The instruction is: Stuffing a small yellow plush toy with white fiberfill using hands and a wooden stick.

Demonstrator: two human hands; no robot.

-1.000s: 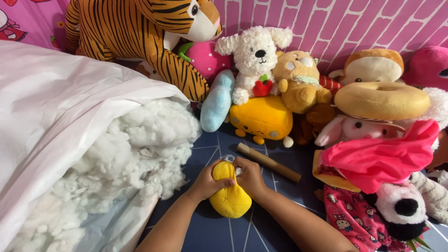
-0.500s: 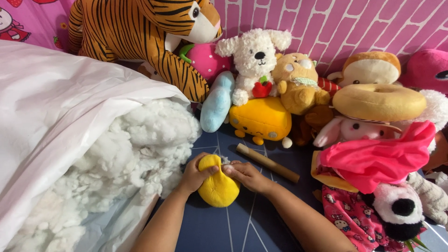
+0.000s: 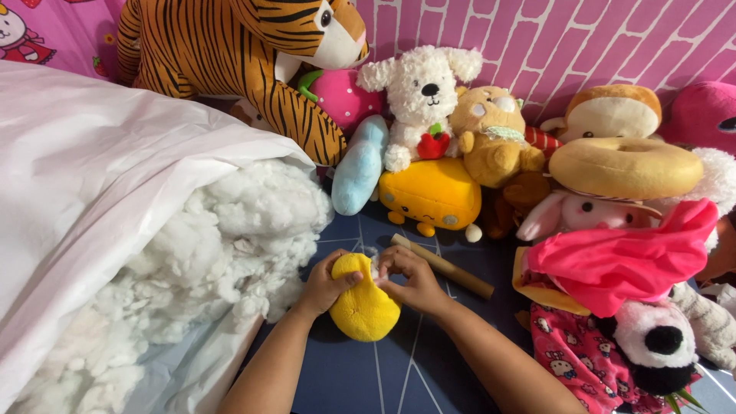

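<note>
Bag: white plastic sack [image 3: 100,192], I see fluffy stuffing [image 3: 222,245] spilling out.
Toy: round yellow plush piece [image 3: 364,307] on dark mat [image 3: 368,376].
Hands: left hand [image 3: 326,282] cups it; right hand [image 3: 410,280] pinches its top.
Stick: wooden dowel [image 3: 445,267] just beside.

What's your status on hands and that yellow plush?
Left hand and right hand both gripping small yellow plush toy. White stuffing tuft at its opening. Wooden stick beside, clear.

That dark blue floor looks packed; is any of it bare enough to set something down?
Bare floor shows between the forearms, below the yellow plush held by the left hand and right hand. Crowded: stuffing on the left, toy pile on the right, wooden stick behind.
</note>
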